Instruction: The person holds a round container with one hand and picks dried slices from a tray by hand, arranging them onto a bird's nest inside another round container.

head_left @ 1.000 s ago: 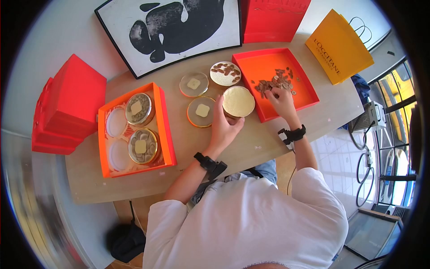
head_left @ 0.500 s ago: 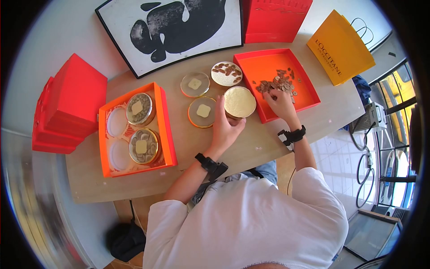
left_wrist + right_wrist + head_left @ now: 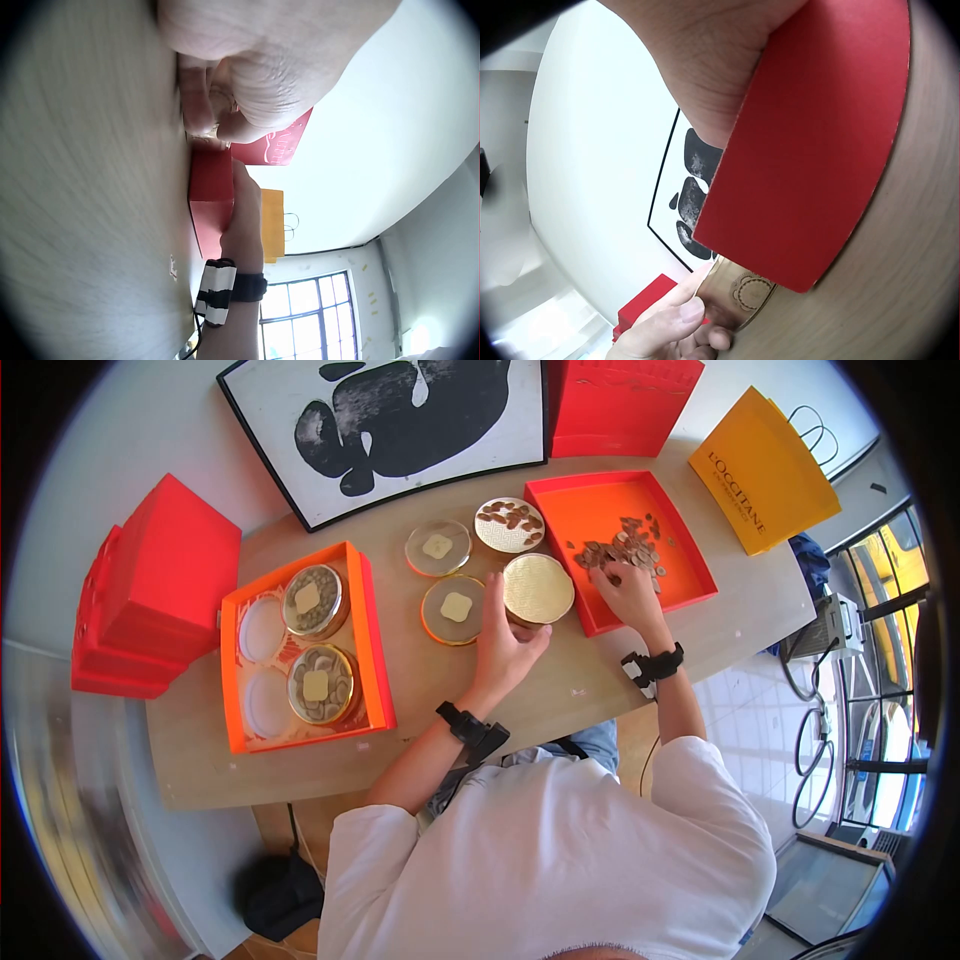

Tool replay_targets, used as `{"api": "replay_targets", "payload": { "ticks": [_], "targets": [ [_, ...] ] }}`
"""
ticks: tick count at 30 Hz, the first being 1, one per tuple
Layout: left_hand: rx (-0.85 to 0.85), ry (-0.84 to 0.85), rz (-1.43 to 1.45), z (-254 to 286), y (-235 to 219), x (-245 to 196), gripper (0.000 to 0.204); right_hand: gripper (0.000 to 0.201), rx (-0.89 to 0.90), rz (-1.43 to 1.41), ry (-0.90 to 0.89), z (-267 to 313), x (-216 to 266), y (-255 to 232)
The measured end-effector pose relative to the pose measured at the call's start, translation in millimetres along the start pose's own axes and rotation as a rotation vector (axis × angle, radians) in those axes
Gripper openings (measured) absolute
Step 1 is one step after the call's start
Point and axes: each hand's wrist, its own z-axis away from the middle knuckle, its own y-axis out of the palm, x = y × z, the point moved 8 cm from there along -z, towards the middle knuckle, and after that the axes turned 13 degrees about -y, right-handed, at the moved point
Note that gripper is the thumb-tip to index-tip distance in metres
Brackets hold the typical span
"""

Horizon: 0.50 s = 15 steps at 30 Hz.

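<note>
Left hand point(image 3: 497, 645) grips gold tin point(image 3: 538, 589) at its rim, steadying it; right hand point(image 3: 630, 592), apart, reaches over orange tray point(image 3: 690, 550) wall beside the tin, fingers on nut pile point(image 3: 622, 546), grip unclear

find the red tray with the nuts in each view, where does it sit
Head: red tray, upper right on the table, right hand inside it.
Left wrist: its side wall at centre.
Right wrist: outer wall fills the right.
Shared landmark: gold tin.
</note>
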Motion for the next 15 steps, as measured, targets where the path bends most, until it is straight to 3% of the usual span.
{"api": "replay_targets", "payload": {
  "ticks": [4, 7, 9, 10, 12, 14, 15],
  "targets": [
    [-0.002, -0.025, -0.026, 1, -1, -4, 0.111, 0.034, -0.024, -0.010, -0.029, 1, 2, -1],
    [-0.021, 0.002, -0.046, 0, -1, 1, 0.111, 0.034, -0.236, -0.081, -0.082, 15, 19, -24],
    [0.008, -0.086, -0.001, 5, -3, -8, 0.110, 0.039, -0.322, -0.083, -0.184, 56, 46, -47],
    [0.024, -0.127, 0.022, 5, -3, -11, 0.110, 0.040, -0.266, -0.046, -0.196, 83, 69, -59],
    [0.004, -0.054, 0.037, 5, -2, -8, 0.110, 0.035, -0.005, -0.019, -0.182, 150, 79, -56],
    [-0.011, 0.026, 0.025, 1, 0, -2, 0.109, 0.032, 0.299, 0.012, 0.079, 245, 52, -33],
    [-0.023, 0.067, 0.007, 0, 2, 2, 0.109, 0.031, 0.578, 0.232, 0.112, 302, 40, -18]
  ]
}}
